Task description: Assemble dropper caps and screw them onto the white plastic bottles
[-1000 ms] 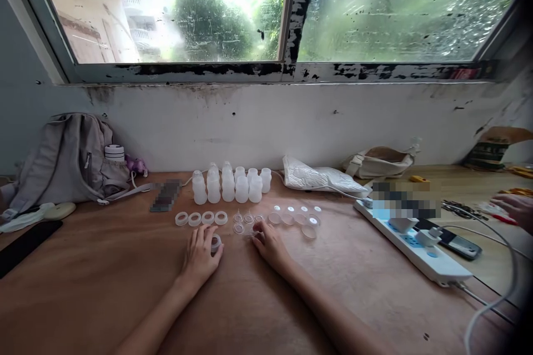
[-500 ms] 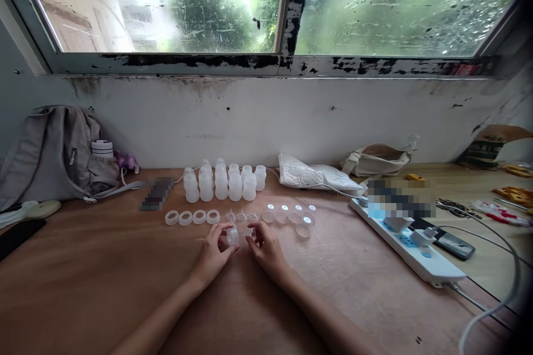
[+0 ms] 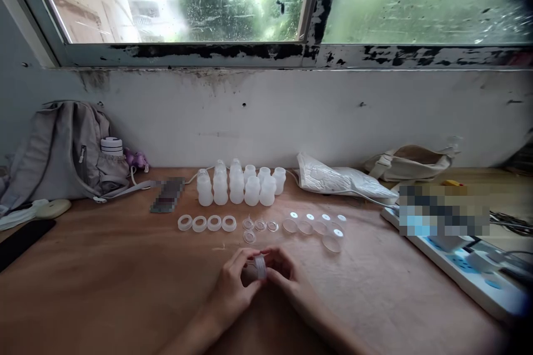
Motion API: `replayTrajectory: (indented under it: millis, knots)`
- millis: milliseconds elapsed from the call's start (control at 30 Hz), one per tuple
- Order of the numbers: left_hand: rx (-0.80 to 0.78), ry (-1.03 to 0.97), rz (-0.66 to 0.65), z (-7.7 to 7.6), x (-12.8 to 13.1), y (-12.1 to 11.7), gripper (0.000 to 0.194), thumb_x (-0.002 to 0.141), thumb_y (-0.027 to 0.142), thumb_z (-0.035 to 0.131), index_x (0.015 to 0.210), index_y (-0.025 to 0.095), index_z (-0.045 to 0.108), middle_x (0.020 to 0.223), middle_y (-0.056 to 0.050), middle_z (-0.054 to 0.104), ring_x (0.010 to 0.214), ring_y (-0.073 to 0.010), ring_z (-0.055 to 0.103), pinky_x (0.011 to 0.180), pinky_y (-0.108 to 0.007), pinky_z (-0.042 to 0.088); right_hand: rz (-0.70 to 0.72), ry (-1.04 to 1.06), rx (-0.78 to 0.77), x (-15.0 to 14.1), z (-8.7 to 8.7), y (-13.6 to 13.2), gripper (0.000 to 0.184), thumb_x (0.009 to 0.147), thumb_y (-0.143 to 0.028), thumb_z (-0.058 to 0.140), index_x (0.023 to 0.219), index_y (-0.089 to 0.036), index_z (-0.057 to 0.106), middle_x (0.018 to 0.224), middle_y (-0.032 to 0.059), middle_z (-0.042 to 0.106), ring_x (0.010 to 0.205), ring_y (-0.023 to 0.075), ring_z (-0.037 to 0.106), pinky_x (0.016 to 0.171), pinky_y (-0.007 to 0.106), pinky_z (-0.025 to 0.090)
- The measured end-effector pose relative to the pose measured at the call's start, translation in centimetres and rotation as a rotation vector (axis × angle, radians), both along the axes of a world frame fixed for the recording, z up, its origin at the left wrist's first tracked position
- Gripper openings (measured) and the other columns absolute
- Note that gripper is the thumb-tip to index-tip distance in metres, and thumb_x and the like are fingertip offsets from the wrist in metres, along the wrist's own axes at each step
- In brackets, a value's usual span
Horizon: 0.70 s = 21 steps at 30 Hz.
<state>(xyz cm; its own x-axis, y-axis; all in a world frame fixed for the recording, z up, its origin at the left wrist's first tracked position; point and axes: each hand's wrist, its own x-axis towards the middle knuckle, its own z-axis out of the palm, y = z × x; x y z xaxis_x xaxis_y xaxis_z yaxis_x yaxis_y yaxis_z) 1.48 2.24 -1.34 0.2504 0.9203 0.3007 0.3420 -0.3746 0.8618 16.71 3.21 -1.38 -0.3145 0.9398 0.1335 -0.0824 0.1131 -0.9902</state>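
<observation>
A translucent ridged screw ring (image 3: 260,267) is held upright on edge, low over the table, between my two hands. My left hand (image 3: 237,283) grips it from the left, thumb below and fingers above. From the right, my right hand (image 3: 287,274) closes on the same ring with thumb and fingertips. Whether a smaller clear piece sits inside the ring is hidden by the fingers. Just beyond the hands lie several clear bottle nipples (image 3: 260,225). Left of these is a row of white screw rings (image 3: 214,223); to their right are several clear domed caps (image 3: 305,226) with white discs (image 3: 310,217).
Several frosted bottles (image 3: 236,186) stand near the wall. A grey backpack (image 3: 79,150) and a phone (image 3: 167,195) are at the left. On the right lie a silvery packet (image 3: 328,175), a beige pouch (image 3: 408,163) and a white power strip (image 3: 453,266) with cables.
My hands were apart, the left with the ring and the right with a small clear piece. They have come together and nearer to me, both on the ring. The view has shifted.
</observation>
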Motion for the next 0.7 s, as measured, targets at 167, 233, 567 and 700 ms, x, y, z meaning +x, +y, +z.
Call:
replayTrajectory:
  millis: [167,233,567,700]
  knots:
    - [0.009,0.015,0.017,0.0,-0.2,0.1,0.042,0.066,0.01,0.062,0.105,0.023,0.052,0.102,-0.002,0.059,0.097,-0.0174,0.052,0.087,-0.029,0.042,-0.028,0.043,-0.089,-0.1,-0.5,0.6,0.023,0.072,-0.029,0.06,0.091,-0.02,0.05,0.077,0.0023,0.057,0.074,0.0162,0.054,0.068,0.029,0.042]
    - [0.014,0.024,0.006,-0.1,-0.4,0.2,0.044,0.067,0.01,0.06,0.108,0.023,0.05,0.104,-0.002,0.058,0.098,-0.0175,0.052,0.087,-0.029,0.041,-0.056,0.02,-0.097,-0.2,-0.5,0.6,0.023,0.071,-0.031,0.06,0.089,-0.021,0.05,0.077,0.0019,0.056,0.073,0.0157,0.053,0.067,0.028,0.042]
    - [0.107,0.11,-0.1,0.2,-0.9,0.2,0.051,0.072,0.01,0.051,0.119,0.023,0.039,0.118,-0.005,0.05,0.113,-0.0207,0.039,0.097,-0.037,0.034,-0.088,-0.086,-0.104,0.0,-1.3,1.0,0.039,0.069,-0.037,0.062,0.1,-0.022,0.044,0.073,-0.0013,0.047,0.063,0.0117,0.047,0.056,0.023,0.042]
    - [0.115,0.179,-0.123,0.8,-1.1,0.2,0.052,0.072,0.011,0.05,0.121,0.023,0.039,0.122,-0.007,0.044,0.115,-0.0229,0.036,0.098,-0.04,0.031,-0.011,-0.098,-0.178,0.0,-1.0,1.1,0.035,0.068,-0.039,0.063,0.091,-0.02,0.046,0.077,0.0008,0.051,0.058,0.0103,0.048,0.048,0.021,0.041]
